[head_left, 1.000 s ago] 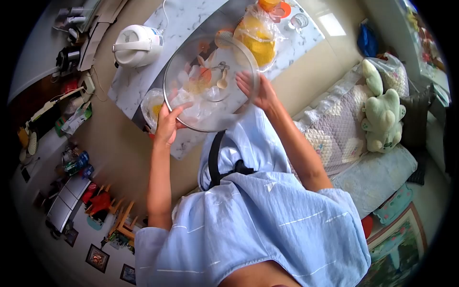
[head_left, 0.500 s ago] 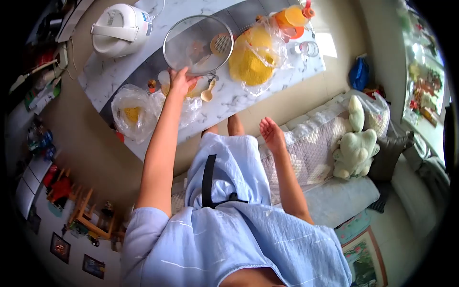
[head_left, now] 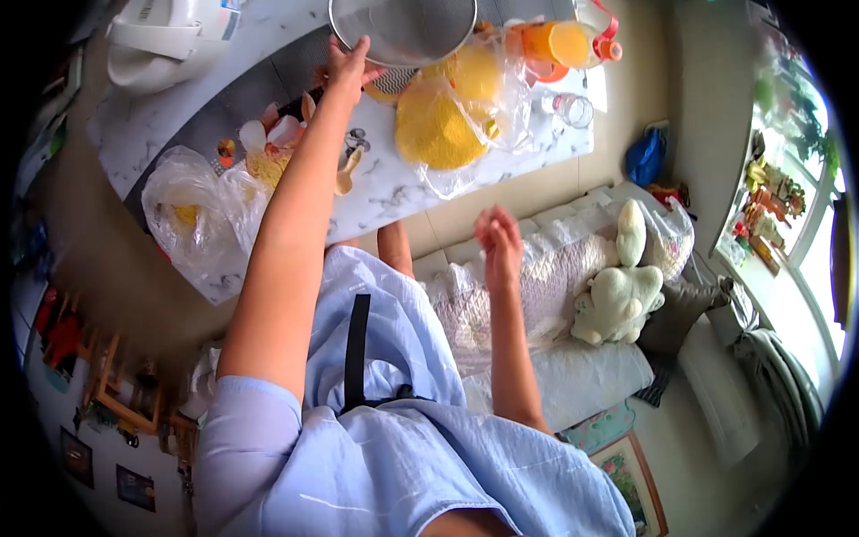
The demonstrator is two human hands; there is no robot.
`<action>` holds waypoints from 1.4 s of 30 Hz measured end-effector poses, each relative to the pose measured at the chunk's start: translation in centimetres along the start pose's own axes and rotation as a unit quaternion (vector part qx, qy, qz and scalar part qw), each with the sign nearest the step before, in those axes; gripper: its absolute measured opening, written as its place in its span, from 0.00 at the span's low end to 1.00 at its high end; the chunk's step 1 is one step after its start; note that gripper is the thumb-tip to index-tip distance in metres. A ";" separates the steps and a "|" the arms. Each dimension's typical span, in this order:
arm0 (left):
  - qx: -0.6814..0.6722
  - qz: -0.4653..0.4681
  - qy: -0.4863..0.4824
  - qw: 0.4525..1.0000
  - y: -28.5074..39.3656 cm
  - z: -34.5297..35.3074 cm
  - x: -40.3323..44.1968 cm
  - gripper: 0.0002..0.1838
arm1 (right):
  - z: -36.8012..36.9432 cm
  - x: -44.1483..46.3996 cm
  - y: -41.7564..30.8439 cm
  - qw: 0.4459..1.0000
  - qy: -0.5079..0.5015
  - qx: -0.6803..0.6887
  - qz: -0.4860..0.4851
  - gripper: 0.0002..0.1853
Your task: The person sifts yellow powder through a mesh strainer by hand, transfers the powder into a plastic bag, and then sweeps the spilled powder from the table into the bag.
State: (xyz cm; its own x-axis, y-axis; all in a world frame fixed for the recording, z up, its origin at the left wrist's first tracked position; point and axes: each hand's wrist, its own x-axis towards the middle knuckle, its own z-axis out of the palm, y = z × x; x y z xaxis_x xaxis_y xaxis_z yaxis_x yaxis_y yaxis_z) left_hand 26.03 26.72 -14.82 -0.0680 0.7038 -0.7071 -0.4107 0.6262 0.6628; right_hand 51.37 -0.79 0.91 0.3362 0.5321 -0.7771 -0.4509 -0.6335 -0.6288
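My left hand [head_left: 349, 70] reaches over the table with its fingers closed on the rim of a round mesh sieve [head_left: 407, 34], which is cut off by the top edge of the view. Under the arm lies a wooden spoon [head_left: 348, 172], near some dark measuring spoons [head_left: 357, 139]. Right of the sieve sits a clear plastic bag of yellow grain or meal [head_left: 438, 130]. My right hand [head_left: 498, 240] hangs in the air beyond the table's front edge, slightly blurred, fingers loosely bent and nothing visible in them.
A white appliance [head_left: 161, 45] stands at the far left of the marble-patterned table [head_left: 385, 201]. Orange bottles [head_left: 555, 43] and a glass jar [head_left: 573, 109] are at the right end. Plastic bags [head_left: 183, 201] lie front left. A sofa [head_left: 537, 304] with a plush toy [head_left: 622, 300] is at right.
My left hand has carried the sieve up and to the right, farther over the table. My right hand has risen slightly and its fingers have bent. The whole view has shifted.
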 end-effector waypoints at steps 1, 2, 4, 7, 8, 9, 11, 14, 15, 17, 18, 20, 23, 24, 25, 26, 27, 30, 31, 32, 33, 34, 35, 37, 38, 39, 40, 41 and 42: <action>0.003 -0.012 -0.003 1.000 -1.1 0.3 -1.3 0.32 | 0.7 1.0 -1.5 0.995 0.032 -0.081 -0.055 0.26; 0.001 0.006 0.042 0.999 -2.2 0.7 -3.4 0.34 | 1.0 2.2 -2.5 0.979 0.049 -0.150 -0.126 0.31; 0.063 -0.010 0.118 0.991 -5.9 0.9 -7.3 0.45 | 2.1 4.9 -5.1 0.896 0.069 -0.338 -0.278 0.40; 0.134 -0.197 0.097 0.966 -14.7 1.8 -13.9 0.44 | 4.8 8.6 -8.3 0.752 0.068 -0.529 -0.389 0.46; 0.142 -0.271 0.086 0.948 -16.4 2.5 -16.5 0.40 | 5.5 9.5 -8.8 0.677 0.063 -0.604 -0.416 0.48; 0.125 -0.354 0.138 0.917 -17.6 3.8 -18.3 0.32 | 6.2 10.2 -9.2 0.652 0.045 -0.625 -0.426 0.39; 0.029 -0.370 0.095 0.924 -19.7 3.4 -18.9 0.26 | 6.4 11.9 -9.7 0.601 -0.002 -0.657 -0.456 0.24; -0.110 -0.317 0.050 0.941 -17.4 4.4 -19.9 0.15 | 6.6 14.0 -10.9 0.701 -0.022 -0.535 -0.471 0.10; -0.150 -0.250 0.048 0.955 -15.2 4.8 -20.3 0.09 | 7.0 14.0 -11.4 0.751 -0.027 -0.485 -0.448 0.09; -0.187 -0.217 0.029 0.958 -11.8 4.5 -21.1 0.07 | 7.8 12.9 -12.6 0.794 -0.019 -0.473 -0.381 0.09; -0.205 -0.198 0.019 0.958 -10.9 4.2 -21.3 0.07 | 8.4 13.0 -12.6 0.868 -0.056 -0.369 -0.328 0.10; -0.246 -0.188 0.001 0.951 -10.0 3.3 -21.6 0.07 | 8.7 11.7 -13.6 0.884 -0.066 -0.361 -0.290 0.10; -0.283 -0.196 -0.001 0.939 -9.0 2.6 -22.8 0.06 | 9.4 10.5 -14.8 0.906 -0.087 -0.346 -0.228 0.12; -0.287 -0.196 -0.002 0.938 -8.4 2.4 -23.3 0.06 | 9.6 10.0 -15.0 0.893 -0.082 -0.360 -0.256 0.11; -0.281 -0.199 0.011 0.939 -7.7 2.3 -23.8 0.06 | 9.9 9.5 -15.3 0.880 -0.078 -0.373 -0.285 0.11; -0.275 -0.201 0.025 0.940 -7.1 2.3 -24.1 0.07 | 10.1 9.1 -15.6 0.842 -0.048 -0.437 -0.314 0.10; -0.279 -0.198 0.024 0.939 -6.8 2.2 -24.4 0.07 | 10.6 8.7 -15.7 0.840 -0.050 -0.438 -0.317 0.10; -0.270 -0.183 -0.007 0.945 -5.9 2.1 -25.5 0.08 | 10.7 9.1 -15.9 0.726 -0.018 -0.558 -0.401 0.11; -0.256 -0.174 -0.021 0.951 -5.4 2.3 -26.0 0.08 | 10.5 9.8 -16.0 0.777 -0.015 -0.480 -0.408 0.11; -0.243 -0.163 -0.033 0.956 -5.1 2.6 -26.2 0.09 | 9.7 9.8 -16.2 0.806 -0.026 -0.430 -0.405 0.11; -0.246 -0.159 -0.030 0.956 -4.9 2.7 -26.4 0.09 | 10.4 8.1 -17.0 0.834 -0.036 -0.380 -0.398 0.11; -0.238 -0.148 -0.038 0.959 -4.8 2.6 -27.0 0.09 | 11.2 6.7 -17.3 0.838 -0.044 -0.361 -0.405 0.10; -0.229 -0.139 -0.048 0.962 -4.7 2.9 -27.5 0.10 | 11.0 5.8 -17.4 0.838 -0.043 -0.363 -0.405 0.10; -0.237 -0.108 -0.064 0.963 -4.2 4.1 -28.1 0.11 | 11.4 4.0 -18.3 0.902 -0.095 -0.280 -0.314 0.11; -0.208 -0.101 -0.082 0.969 -3.9 4.8 -28.5 0.11 | 11.9 2.5 -18.7 0.899 -0.083 -0.272 -0.332 0.11; -0.177 -0.094 -0.098 0.975 -3.4 5.4 -28.9 0.12 | 12.3 1.2 -19.5 0.904 -0.070 -0.259 -0.335 0.11; -0.162 -0.092 -0.137 0.973 -2.6 5.9 -29.3 0.11 | 12.3 0.3 -20.3 0.908 -0.067 -0.241 -0.337 0.11; -0.122 -0.065 -0.165 0.977 -1.9 6.5 -29.8 0.11 | 12.0 -0.4 -21.2 0.912 -0.064 -0.224 -0.337 0.10; -0.110 -0.050 -0.183 0.976 -0.6 7.3 -30.4 0.12 | 11.7 -1.1 -21.9 0.914 -0.077 -0.199 -0.345 0.10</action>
State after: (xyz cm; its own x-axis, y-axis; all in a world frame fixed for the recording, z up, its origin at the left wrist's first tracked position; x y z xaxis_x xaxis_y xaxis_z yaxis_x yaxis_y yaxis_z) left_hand 34.96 7.36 8.04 0.2947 0.7408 -0.6036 -0.5863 0.6390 0.4980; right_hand 51.25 19.07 15.81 0.2926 0.9357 -0.1973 0.1721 -0.2545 -0.9516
